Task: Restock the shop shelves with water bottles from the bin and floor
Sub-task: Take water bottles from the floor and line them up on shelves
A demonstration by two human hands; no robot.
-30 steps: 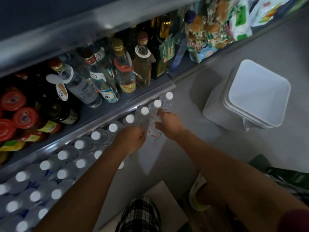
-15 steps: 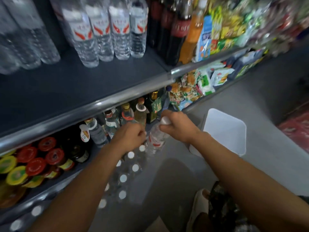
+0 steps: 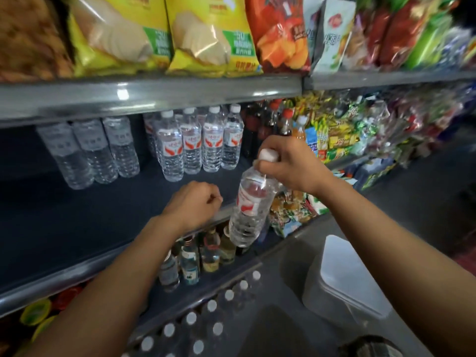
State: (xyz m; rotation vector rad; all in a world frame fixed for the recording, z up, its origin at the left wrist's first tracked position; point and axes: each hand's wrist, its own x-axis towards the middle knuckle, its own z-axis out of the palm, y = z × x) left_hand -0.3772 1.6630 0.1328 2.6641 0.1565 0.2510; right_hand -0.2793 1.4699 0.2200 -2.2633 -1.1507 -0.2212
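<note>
Clear plastic water bottle [image 3: 251, 210] hangs mid-frame, pinched at the cap by the right hand [image 3: 288, 164], while the left hand [image 3: 193, 204], curled and empty, hovers; next, stand it on the dark shelf [image 3: 90, 215] beside the stocked bottles [image 3: 198, 143].

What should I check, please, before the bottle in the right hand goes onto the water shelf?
1. Grip: right hand holds the water bottle by its neck, below the cap: ok.
2. Cap on bottle: white cap in place: ok.
3. Landing spot: bare dark shelf in front of the red-label bottles: ok.
4. Left hand: curled, holding nothing, over the shelf edge near the path: not ok.
5. Bottle upright: tilted, base hanging below shelf level: not ok.
6. Space behind the row: cannot tell.
</note>
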